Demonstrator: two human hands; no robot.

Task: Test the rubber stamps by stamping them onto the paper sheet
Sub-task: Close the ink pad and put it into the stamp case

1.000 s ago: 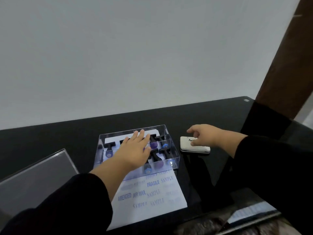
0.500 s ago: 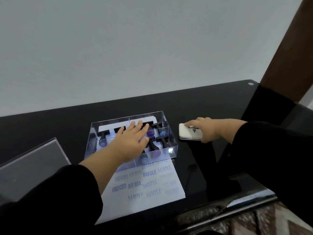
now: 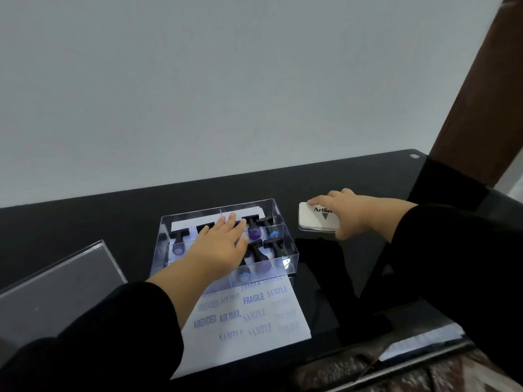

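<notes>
- Nearest the viewer, a white paper sheet (image 3: 249, 315) printed with faint blue words such as AMENDED, AIR MAIL, FRAGILE and SAMPLE is seen flat on the glossy black desk (image 3: 113, 219); its far edge runs under the clear box.
- To the left of the sheet, a clear acrylic lid (image 3: 56, 284) is laid on the desk, well apart from both hands.
- Just beyond the sheet, a clear acrylic box with dividers (image 3: 285, 236) is set, and in it black-handled rubber stamps with purple and blue knob ends (image 3: 256, 230) are laid on their sides, their long axes running roughly near to far, knobs toward the viewer.
- The left hand (image 3: 223, 244) is stretched over the box with fingers straight and flat; its grip is spread and nothing is held. The fingertips are placed at the far row of stamps, and whether a stamp is actually touched cannot be told.
- The stamps are judged to lie directly beneath and just right of this hand, so the left hand is by far the nearer one for a pick; the fingers would need to be curled around a handle across its long axis.
- Farther right, a white rectangular ink pad case with black lettering (image 3: 314, 217) is held closed on the desk by the right hand (image 3: 346, 213), thumb at the near edge and fingers over the far edge, the grip wrapped on the case.
</notes>
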